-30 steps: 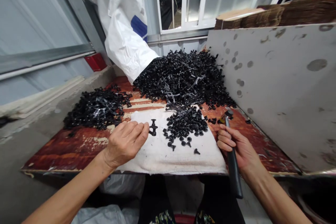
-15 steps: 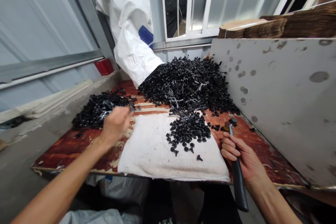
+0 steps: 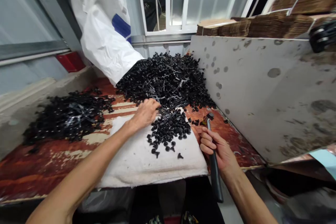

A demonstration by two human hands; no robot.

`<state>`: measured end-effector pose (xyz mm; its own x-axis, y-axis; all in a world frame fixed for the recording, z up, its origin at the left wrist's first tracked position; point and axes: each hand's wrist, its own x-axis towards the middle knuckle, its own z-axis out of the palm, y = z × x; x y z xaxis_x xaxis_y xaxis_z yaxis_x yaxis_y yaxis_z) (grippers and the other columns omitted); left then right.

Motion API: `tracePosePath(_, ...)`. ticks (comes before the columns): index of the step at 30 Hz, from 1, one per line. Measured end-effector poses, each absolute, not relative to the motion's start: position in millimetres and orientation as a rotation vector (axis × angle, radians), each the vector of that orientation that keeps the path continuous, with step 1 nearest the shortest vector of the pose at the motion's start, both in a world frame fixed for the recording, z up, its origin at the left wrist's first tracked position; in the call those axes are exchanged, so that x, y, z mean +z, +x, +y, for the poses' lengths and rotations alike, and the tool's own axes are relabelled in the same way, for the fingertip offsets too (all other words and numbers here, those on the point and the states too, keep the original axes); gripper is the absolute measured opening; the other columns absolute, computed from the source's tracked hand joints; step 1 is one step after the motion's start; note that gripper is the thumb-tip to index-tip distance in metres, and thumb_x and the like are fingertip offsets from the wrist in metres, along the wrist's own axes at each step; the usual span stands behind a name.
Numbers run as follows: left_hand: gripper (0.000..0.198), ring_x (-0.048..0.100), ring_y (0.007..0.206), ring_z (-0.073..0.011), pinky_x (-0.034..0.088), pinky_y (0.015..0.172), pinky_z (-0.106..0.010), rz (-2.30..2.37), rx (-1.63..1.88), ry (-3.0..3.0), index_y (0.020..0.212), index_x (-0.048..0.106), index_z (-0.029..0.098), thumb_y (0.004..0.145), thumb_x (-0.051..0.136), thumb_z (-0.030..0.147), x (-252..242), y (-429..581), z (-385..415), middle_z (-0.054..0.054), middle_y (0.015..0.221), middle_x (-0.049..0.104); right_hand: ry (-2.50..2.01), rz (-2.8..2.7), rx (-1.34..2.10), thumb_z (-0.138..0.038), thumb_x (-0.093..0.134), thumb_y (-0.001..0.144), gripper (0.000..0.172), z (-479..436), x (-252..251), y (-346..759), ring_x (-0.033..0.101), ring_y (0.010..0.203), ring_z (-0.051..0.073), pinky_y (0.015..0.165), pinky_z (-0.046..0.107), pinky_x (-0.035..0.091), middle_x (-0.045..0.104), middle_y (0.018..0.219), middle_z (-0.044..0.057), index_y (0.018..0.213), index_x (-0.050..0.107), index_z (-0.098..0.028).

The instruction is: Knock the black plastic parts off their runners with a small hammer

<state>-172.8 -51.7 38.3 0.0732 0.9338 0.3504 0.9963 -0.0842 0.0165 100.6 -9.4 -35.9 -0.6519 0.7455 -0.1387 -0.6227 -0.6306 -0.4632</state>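
My left hand (image 3: 147,112) is at the front edge of the big heap of black plastic parts (image 3: 168,80), above the far left of the white cloth (image 3: 157,166). Its fingers are curled together; whatever is between them is hidden. My right hand (image 3: 216,148) is wrapped around a hammer (image 3: 214,171) with a black grip, its small dark head pointing away from me. Loose black round-headed plastic pieces (image 3: 169,126) lie on the cloth between my hands. Farther left, a second pile of black strips (image 3: 75,115) rests on the worn red tabletop (image 3: 60,161).
A white sack (image 3: 105,42) opens onto the big heap at the back. A spotted grey panel (image 3: 244,87) walls off the right side, with stacked cardboard (image 3: 262,26) behind it. At the back left is a red box (image 3: 70,62).
My left hand has moved from beside the left pile to the big heap's edge. My view has turned to the right. The hammer stays in my right hand.
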Motion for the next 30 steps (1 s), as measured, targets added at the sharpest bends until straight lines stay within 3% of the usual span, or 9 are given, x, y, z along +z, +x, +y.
tracePosePath(6,0.022,0.053,0.109,-0.0258,0.044,0.096,-0.045,-1.586,-0.508,-2.453,0.106,0.063,0.016,0.096,0.045,0.026,18.2,-125.0,-71.3,-0.013,0.118,0.060,-0.403,-0.451,2.256,-0.013,0.078,0.074,0.022,-8.1,-39.8,102.7,0.039,0.034,0.000,0.029,0.010,0.034,0.045,0.052,-0.013,0.082,0.058,-0.015)
tracePosePath(14,0.018,0.055,0.100,-0.0238,0.047,0.089,-0.041,-1.731,-0.566,-2.390,0.096,0.062,0.016,0.096,0.045,0.022,0.9,-162.4,-104.3,-0.011,0.105,0.061,-0.405,-0.417,2.290,-0.011,0.070,0.081,0.016,-11.0,-39.1,106.5,0.041,0.036,0.000,0.031,0.010,0.035,0.044,0.054,-0.013,0.082,0.055,-0.017)
tracePosePath(24,0.019,0.058,0.090,-0.0215,0.047,0.081,-0.037,-1.923,-0.581,-2.244,0.089,0.060,0.017,0.096,0.042,0.020,0.7,-204.8,-160.0,-0.008,0.095,0.062,-0.453,-0.499,2.242,-0.011,0.076,0.075,0.021,-14.1,-36.1,107.5,0.044,0.036,-0.001,0.031,0.010,0.038,0.047,0.055,-0.012,0.083,0.057,-0.015)
tracePosePath(30,0.017,0.057,0.100,-0.0221,0.048,0.087,-0.037,-1.867,-0.677,-2.173,0.103,0.060,0.015,0.095,0.045,0.019,-1.2,-187.4,-172.3,-0.011,0.107,0.061,-0.477,-0.518,2.231,-0.009,0.074,0.077,0.018,-15.1,-35.9,107.7,0.045,0.036,0.000,0.032,0.010,0.040,0.048,0.055,-0.012,0.086,0.059,-0.014)
